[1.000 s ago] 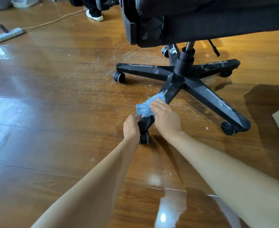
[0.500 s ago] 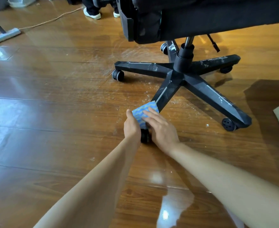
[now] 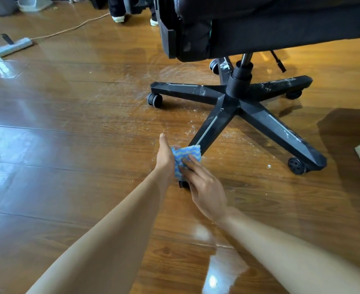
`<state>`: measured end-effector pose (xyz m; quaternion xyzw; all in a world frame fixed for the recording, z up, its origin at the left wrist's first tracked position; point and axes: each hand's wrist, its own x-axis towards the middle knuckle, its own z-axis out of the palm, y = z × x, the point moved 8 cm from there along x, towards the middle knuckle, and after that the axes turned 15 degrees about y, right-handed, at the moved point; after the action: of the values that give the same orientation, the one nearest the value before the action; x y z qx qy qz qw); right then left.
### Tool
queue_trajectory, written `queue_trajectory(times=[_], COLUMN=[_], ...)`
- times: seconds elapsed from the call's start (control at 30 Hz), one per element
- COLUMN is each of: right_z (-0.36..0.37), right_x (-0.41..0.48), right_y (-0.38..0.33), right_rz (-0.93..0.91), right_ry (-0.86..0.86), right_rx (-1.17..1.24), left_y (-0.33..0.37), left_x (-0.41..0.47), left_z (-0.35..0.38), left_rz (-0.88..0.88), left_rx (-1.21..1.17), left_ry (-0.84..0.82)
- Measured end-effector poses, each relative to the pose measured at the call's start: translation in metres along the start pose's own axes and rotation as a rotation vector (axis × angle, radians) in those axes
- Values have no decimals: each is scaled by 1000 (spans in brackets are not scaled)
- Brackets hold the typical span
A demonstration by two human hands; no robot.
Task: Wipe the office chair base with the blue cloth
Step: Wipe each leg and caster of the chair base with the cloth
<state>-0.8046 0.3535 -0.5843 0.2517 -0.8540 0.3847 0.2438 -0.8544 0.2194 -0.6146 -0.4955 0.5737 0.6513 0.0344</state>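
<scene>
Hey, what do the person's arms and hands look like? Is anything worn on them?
The left forearm and right forearm are bare, with no sleeve in view anywhere up to the frame edge. The left hand and right hand have no gloves. No watch, bracelet or ring shows.

We recorded the following.

- **Office chair base**: black, five-legged and streaked with white. It stood on a glossy wooden floor.
- **Blue cloth**: wavy-patterned. It lay over the outer end of the nearest leg, above a caster.
- **Left grip**: a bare hand set against the cloth's left side with the thumb raised. The cloth hid its fingers.
- **Right grip**: a bare hand whose straight fingers pressed on the cloth.
- **White specks**: scattered on the floor beside that leg.
- **Power strip**: lay at the far left.
</scene>
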Motion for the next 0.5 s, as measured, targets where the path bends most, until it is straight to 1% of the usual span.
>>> queue_trajectory(times=[0.07,0.2,0.3,0.37,0.5], right_z=[-2,-8,-10,-12,-23], right_x=[8,25,35,46,94], right_y=[6,15,16,24,77], right_rz=[13,-29,-9,47,284], right_ry=[3,-31,-8,22,141], right_rx=[3,-53,-70,-81,-166], left_y=[-5,-7,-1,4,11], left_x=[-1,-3,-1,1,-2], left_z=[-2,-5,-2,2,6], left_rz=[-2,35,43,59,132], left_rx=[8,9,16,22,136], left_ry=[18,38,56,46,34])
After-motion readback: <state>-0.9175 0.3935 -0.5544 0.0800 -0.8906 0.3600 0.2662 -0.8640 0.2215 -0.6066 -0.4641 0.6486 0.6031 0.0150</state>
